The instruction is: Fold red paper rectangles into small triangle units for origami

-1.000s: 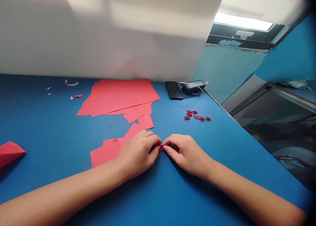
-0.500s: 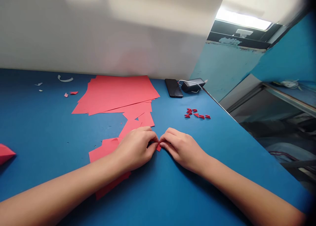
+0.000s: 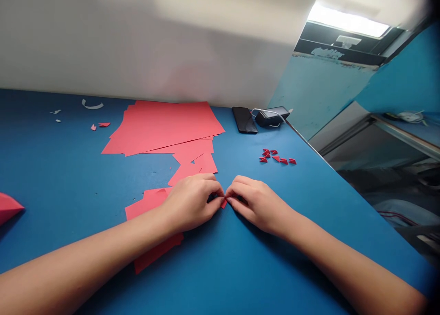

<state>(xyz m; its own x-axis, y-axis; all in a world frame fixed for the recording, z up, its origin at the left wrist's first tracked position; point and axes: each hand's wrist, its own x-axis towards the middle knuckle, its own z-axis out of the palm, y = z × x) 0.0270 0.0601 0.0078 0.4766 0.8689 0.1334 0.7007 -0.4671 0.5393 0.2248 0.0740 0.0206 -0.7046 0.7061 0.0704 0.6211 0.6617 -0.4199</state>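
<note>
A small piece of red paper (image 3: 224, 204) is pinched between my two hands just above the blue table, mostly hidden by fingertips. My left hand (image 3: 195, 200) closes its thumb and fingers on its left side, and my right hand (image 3: 256, 202) grips it from the right. Under and beside my left forearm lie red paper pieces (image 3: 144, 208). Several small folded red pieces (image 3: 276, 158) sit beyond my right hand.
Large red sheets (image 3: 168, 124) are stacked near the wall. A black phone (image 3: 244, 120) and a dark box with a white cable (image 3: 271, 116) lie at the back. A red folded shape (image 3: 9, 208) is at the left edge, with paper scraps (image 3: 104, 124) farther back.
The view has shifted slightly. Both hands remain together at the small red piece, and less of it shows between the fingertips.
</note>
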